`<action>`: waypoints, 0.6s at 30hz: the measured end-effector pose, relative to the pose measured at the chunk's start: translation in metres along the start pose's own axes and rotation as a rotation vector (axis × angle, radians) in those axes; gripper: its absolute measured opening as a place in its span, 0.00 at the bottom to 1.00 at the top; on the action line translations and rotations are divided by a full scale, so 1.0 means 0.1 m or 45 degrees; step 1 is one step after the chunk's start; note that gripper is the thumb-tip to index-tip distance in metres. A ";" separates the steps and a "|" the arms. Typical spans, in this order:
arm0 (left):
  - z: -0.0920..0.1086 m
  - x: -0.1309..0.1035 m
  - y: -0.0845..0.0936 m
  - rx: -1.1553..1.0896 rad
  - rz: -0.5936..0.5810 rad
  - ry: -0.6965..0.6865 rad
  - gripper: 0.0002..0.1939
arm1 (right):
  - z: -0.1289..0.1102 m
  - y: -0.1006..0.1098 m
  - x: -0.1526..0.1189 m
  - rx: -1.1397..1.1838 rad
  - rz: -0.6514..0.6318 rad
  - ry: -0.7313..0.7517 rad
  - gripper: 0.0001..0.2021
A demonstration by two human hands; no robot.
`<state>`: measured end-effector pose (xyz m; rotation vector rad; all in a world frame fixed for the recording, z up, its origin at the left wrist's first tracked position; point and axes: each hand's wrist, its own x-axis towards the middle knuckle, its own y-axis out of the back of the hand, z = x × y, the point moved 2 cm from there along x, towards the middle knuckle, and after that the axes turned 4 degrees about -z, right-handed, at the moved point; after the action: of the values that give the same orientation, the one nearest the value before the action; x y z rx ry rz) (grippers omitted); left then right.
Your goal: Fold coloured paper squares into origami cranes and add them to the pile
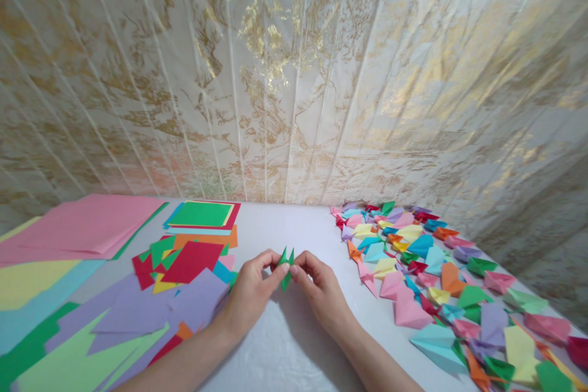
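Note:
Between my two hands is a small folded piece of green paper [285, 280], with two sharp points sticking up and one pointing down. My left hand [257, 282] pinches its left side, the thumb lying across the front. On the other side, the thumb and fingers of my right hand [319, 285] are closed on its right edge. Both hands are held just above the white table [280, 355], near its middle. Part of the green paper is hidden behind the thumbs.
Folded paper pieces [452, 278] in many colours cover the table's right side. To the left lie loose purple sheets [133, 309], red paper [193, 263], a neat stack topped with green [204, 214] and large pink sheets [87, 223]. A gold-patterned curtain [275, 73] hangs behind.

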<state>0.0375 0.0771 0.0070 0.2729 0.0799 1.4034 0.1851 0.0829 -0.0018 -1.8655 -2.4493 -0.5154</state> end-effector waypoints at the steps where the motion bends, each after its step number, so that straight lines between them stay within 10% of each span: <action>1: -0.01 0.00 0.00 -0.012 -0.002 0.002 0.14 | -0.03 0.01 0.00 -0.039 0.006 0.033 0.14; 18: -0.03 0.00 -0.02 -0.008 -0.043 -0.002 0.12 | 0.05 0.05 0.02 0.170 0.112 -0.059 0.12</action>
<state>0.0385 0.0768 0.0041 0.2664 0.0785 1.3699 0.1900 0.0873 -0.0048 -1.9412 -2.3510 -0.3002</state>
